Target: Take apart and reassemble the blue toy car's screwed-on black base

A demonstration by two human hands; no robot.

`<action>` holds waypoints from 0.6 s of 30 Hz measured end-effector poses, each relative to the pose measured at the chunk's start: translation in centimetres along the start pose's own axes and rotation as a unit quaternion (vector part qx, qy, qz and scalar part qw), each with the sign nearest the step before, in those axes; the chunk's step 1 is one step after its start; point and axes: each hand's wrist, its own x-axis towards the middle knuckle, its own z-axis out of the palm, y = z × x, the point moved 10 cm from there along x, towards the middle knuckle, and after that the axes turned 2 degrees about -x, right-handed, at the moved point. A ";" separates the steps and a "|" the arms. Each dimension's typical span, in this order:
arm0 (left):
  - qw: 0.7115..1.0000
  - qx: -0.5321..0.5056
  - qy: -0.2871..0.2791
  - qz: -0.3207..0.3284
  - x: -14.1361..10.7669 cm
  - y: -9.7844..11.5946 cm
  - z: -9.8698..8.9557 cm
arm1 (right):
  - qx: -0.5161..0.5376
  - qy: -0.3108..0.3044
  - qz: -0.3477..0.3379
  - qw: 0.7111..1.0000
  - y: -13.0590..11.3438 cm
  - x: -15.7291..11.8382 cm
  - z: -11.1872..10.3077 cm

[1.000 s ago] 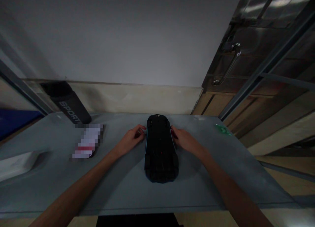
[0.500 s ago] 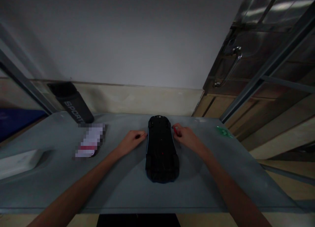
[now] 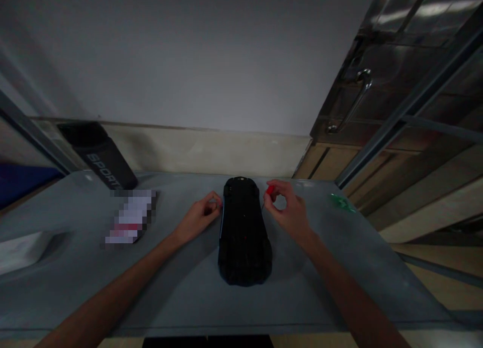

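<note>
A toy car (image 3: 245, 227) lies upside down on the grey table (image 3: 181, 292), its black underside facing up. Beside its right edge, my right hand (image 3: 289, 207) pinches a small screwdriver (image 3: 269, 190) by its red handle; the thin shaft points down beside the car. My left hand (image 3: 198, 214) is at the car's left edge with thumb and forefinger brought together. Whether those fingertips hold something small or only touch the car's side is too dark to make out.
A black bottle (image 3: 100, 154) marked SPORT leans at the back left, with a blurred-out phone-like object (image 3: 132, 217) in front of it. A white box (image 3: 22, 252) is at the left edge. A small green bag (image 3: 342, 202) lies toward the right edge. A wall stands behind.
My right hand has lifted slightly and turned, bringing the screwdriver more upright. My left fingers have shifted up and curled into a pinch. The view has moved slightly; the car stays upside down.
</note>
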 end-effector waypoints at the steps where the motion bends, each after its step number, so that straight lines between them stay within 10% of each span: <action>1: 1.000 -0.004 0.000 0.001 -0.1 0.2 0.0 | -0.001 -0.007 0.000 1.000 0.0 0.0 0.3; 18: 1.000 -0.007 0.009 0.017 -0.2 1.2 0.1 | -0.009 -0.037 -0.007 0.999 -0.7 0.3 0.5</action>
